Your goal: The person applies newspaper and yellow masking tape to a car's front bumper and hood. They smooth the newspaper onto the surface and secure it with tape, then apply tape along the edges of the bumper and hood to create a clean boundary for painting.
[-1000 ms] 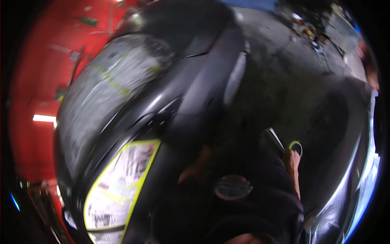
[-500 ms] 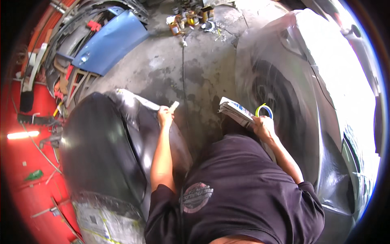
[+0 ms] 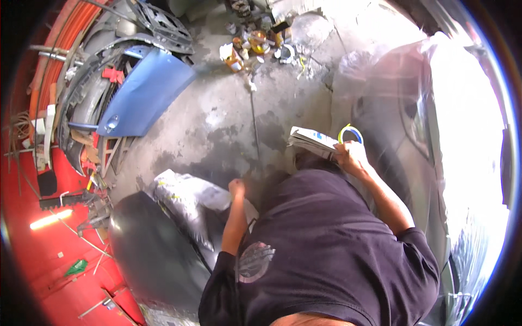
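My right hand (image 3: 352, 156) grips a folded stack of newspaper (image 3: 314, 140) together with a roll of yellow tape (image 3: 342, 132), whose ring stands up beyond the knuckles. Closed into a fist, my left hand (image 3: 237, 188) is low at the left, over the edge of a dark car body. Whatever its fingers hold, if anything, is hidden. Just left of that hand, crumpled whitish masking sheet (image 3: 187, 190) covers part of the body. The glossy dark panel (image 3: 147, 239) beside it is bare.
To my right stands a car under clear plastic film (image 3: 391, 81). A blue car door (image 3: 152, 92) leans among loose body parts at the far left. Several cans and scraps (image 3: 258, 43) litter the concrete floor (image 3: 217, 108) ahead. The wall at left (image 3: 38, 261) is red.
My view has shifted, bringing more of the whitish sheet into sight. My left hand has moved nearer my body and right; the pale piece at its fingers no longer shows. My right hand keeps its hold.
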The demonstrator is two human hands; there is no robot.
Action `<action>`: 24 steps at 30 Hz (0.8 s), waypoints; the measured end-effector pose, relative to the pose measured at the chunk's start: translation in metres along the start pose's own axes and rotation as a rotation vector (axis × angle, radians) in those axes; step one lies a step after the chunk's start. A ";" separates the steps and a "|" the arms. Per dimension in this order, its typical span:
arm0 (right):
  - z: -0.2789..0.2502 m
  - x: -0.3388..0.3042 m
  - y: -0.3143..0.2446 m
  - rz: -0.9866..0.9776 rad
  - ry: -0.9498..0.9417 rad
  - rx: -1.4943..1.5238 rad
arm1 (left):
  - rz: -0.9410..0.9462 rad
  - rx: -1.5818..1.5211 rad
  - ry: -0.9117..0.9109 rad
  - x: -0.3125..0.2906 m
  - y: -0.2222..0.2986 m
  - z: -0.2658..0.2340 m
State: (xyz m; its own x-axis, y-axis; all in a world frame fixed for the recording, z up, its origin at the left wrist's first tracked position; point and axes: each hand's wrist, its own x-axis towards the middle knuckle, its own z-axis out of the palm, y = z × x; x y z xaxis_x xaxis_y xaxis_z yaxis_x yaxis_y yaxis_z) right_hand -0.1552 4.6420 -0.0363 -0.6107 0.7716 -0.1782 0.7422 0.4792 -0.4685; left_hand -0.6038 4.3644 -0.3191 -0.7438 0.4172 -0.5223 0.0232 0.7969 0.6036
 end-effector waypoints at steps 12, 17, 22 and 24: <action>-0.056 0.205 0.069 0.306 0.250 0.086 | -0.236 -0.383 -0.405 0.252 0.303 0.106; -0.060 0.316 0.097 0.561 0.227 0.093 | 0.002 -0.561 -0.535 0.378 0.618 0.183; -0.116 0.406 0.074 0.793 0.214 0.201 | 0.391 -0.658 -0.723 0.474 0.903 0.250; -0.159 0.446 0.058 0.830 0.252 0.201 | 0.314 -0.748 -0.638 0.496 1.005 0.258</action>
State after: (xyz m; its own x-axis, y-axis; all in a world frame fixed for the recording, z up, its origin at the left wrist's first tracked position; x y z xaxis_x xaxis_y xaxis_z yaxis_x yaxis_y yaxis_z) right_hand -0.3404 5.0802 -0.0048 0.1987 0.9178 -0.3436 0.8414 -0.3395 -0.4204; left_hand -0.7769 5.4848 -0.1272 -0.2777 0.8879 -0.3668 -0.4283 0.2274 0.8745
